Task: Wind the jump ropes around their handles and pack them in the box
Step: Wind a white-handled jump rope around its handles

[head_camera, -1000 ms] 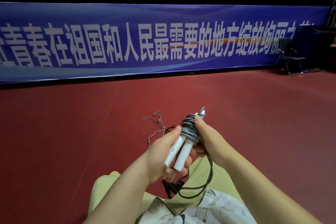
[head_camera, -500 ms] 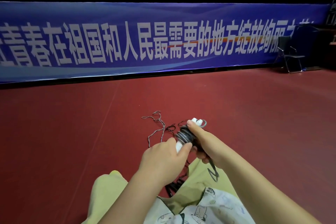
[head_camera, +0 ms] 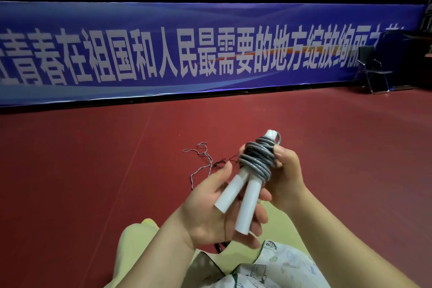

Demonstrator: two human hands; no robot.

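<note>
Head view: bundle rose from lap since half second before; loose tail gone, rope [head_camera: 257,160] fully coiled round handles [head_camera: 236,194]. Winding looked done; packing next, box unseen. Left hand [head_camera: 217,215] cradled handle ends, fingers loosely curled under. Right hand [head_camera: 284,170] gripped coil, thumb pinning the last turn.

The two handles [head_camera: 236,196] look like smooth matt white plastic. The rope [head_camera: 258,159] coiled round them is grey with a slight rubbery sheen. The floor [head_camera: 93,170] is matt red, faintly grained. The banner [head_camera: 163,54] looks like glossy printed blue fabric. The chair [head_camera: 371,70] has a shiny metal frame.
</note>
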